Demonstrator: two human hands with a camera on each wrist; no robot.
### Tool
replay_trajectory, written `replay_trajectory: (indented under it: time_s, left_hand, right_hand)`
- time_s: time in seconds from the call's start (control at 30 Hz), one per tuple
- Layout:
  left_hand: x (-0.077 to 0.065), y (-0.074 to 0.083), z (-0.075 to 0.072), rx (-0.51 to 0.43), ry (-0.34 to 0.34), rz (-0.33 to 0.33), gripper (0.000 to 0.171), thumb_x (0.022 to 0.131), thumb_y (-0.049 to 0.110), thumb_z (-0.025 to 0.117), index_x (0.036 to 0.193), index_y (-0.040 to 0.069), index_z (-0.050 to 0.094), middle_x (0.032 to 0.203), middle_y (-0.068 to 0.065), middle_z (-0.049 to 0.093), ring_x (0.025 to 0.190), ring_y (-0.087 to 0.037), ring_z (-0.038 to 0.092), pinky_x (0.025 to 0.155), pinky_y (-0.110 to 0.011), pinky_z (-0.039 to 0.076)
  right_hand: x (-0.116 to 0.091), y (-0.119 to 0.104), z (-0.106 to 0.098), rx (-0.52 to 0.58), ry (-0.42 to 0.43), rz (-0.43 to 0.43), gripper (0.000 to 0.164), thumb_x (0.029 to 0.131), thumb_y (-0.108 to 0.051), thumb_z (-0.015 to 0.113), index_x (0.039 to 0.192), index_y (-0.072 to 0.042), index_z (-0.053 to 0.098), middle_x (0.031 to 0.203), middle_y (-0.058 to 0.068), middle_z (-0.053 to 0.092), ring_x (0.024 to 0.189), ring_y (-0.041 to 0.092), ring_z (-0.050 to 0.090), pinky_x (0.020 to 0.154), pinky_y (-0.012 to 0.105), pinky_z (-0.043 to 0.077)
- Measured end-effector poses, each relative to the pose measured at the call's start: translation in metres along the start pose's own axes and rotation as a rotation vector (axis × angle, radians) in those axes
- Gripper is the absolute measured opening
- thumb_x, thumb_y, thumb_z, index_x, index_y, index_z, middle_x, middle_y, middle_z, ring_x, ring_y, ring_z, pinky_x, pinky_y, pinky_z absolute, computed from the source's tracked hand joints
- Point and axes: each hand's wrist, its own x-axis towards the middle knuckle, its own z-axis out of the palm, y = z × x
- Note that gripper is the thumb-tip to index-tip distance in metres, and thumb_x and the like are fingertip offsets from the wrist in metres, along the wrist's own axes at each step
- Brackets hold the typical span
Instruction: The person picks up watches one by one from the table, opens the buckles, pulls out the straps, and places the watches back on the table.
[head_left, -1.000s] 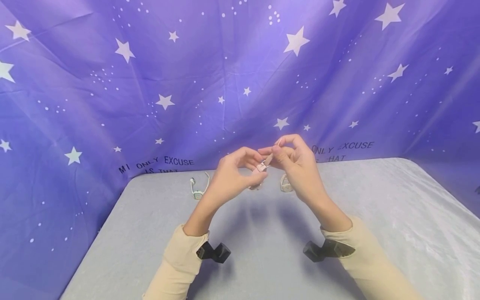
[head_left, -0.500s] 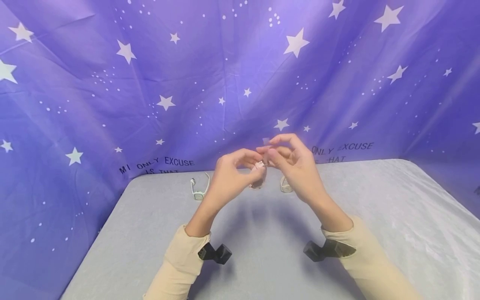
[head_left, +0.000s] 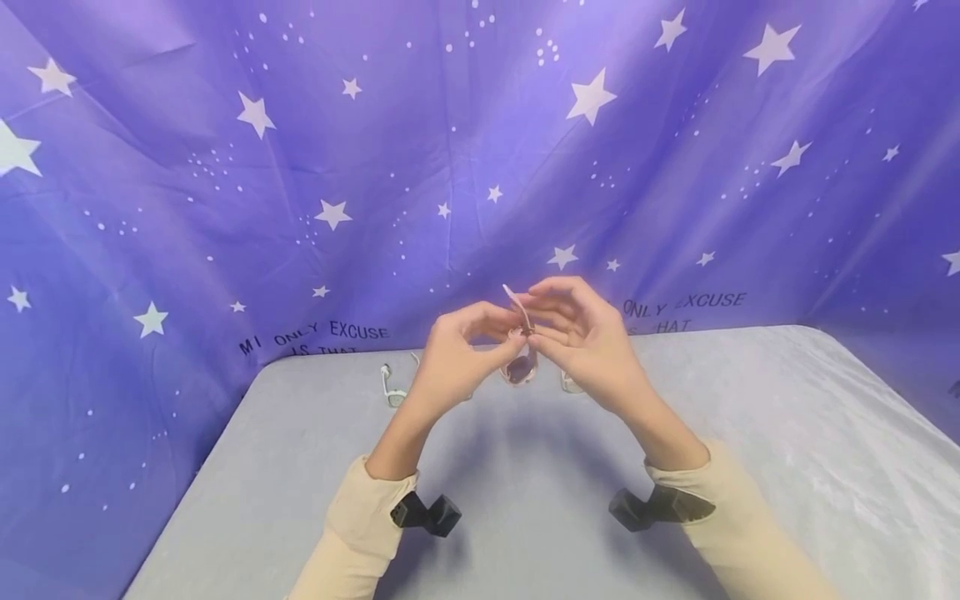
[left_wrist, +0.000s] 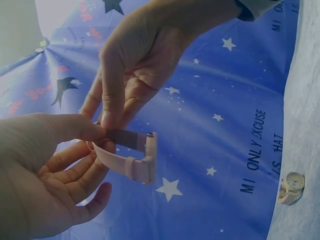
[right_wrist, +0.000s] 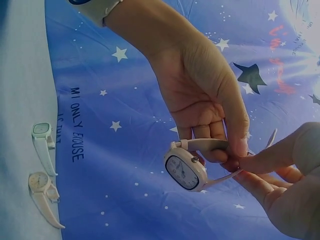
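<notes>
Strap fastening looks like the step in hand: the strap of the pink watch is bent into a loop, its two ends meeting at the fingertips, one tip poking up past them. Can't tell if it's threaded; fingers cover the join.

Next move probably calls for a steady pinch from the left hand while the right hand pulls the tip through and seats it.

Both hands pinch the strap, thumb against fingers. Watch hangs between them, case below the fingertips, held clear of the table. Green watch and pale watch lie on the table, apart from the hands.
</notes>
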Motion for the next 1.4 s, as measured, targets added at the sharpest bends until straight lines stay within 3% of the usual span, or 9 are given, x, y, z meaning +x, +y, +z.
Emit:
replay_trajectory:
  time_s: [0.17,0.4,0.57,0.8,1.03,1.4]
  left_hand:
    - [-0.002,0.001,-0.001,-0.007,-0.023,0.017,0.019,0.088,0.005,0.076,0.107,0.004,0.074,0.104,-0.01,0.078,0.092,-0.018,0.074,0.09,-0.035,0.061]
    - [-0.003,0.001,-0.004,-0.003,-0.034,0.04,0.02,0.088,0.004,0.075,0.108,0.005,0.074,0.103,-0.01,0.078,0.091,-0.018,0.074,0.092,-0.042,0.06]
    - [-0.003,0.0,-0.006,0.012,-0.048,0.046,0.02,0.088,0.005,0.076,0.108,0.006,0.074,0.104,-0.008,0.077,0.093,-0.017,0.074,0.09,-0.035,0.06]
    - [-0.003,0.003,-0.008,0.001,-0.075,0.032,0.022,0.088,0.008,0.078,0.109,0.006,0.074,0.105,-0.009,0.077,0.092,-0.017,0.074,0.091,-0.047,0.06]
    - [-0.002,0.004,-0.01,0.014,-0.071,0.035,0.021,0.089,0.008,0.077,0.11,0.005,0.074,0.106,-0.009,0.077,0.092,-0.017,0.075,0.086,-0.035,0.061]
    - [-0.003,0.006,-0.013,0.114,-0.054,-0.008,0.025,0.088,0.016,0.078,0.112,0.01,0.076,0.105,-0.005,0.079,0.09,-0.015,0.075,0.084,-0.037,0.062]
  right_hand:
    - [-0.002,0.001,0.0,-0.006,0.016,0.038,0.052,0.083,0.021,0.066,0.132,0.009,0.052,0.135,0.026,0.061,0.116,0.009,0.067,0.1,0.028,0.056]
    - [-0.003,0.002,-0.002,-0.095,0.014,0.062,0.047,0.086,0.012,0.07,0.131,0.005,0.057,0.129,0.023,0.067,0.11,0.013,0.07,0.097,0.026,0.057]
    - [-0.003,0.003,-0.002,-0.134,0.015,0.046,0.043,0.085,0.01,0.072,0.127,0.006,0.061,0.122,0.023,0.07,0.101,0.01,0.072,0.093,0.026,0.059]
    - [-0.004,0.003,-0.001,-0.124,0.038,0.007,0.042,0.082,0.011,0.076,0.122,0.007,0.063,0.116,0.025,0.071,0.094,0.008,0.072,0.09,0.026,0.06]
    - [-0.003,0.003,-0.001,-0.129,0.057,-0.008,0.042,0.081,0.012,0.076,0.121,0.007,0.064,0.109,0.025,0.072,0.091,0.008,0.072,0.089,0.025,0.06]
    - [-0.001,0.001,0.0,-0.133,0.044,0.006,0.039,0.082,0.01,0.077,0.119,0.007,0.066,0.11,0.024,0.072,0.091,0.008,0.072,0.088,0.024,0.06]
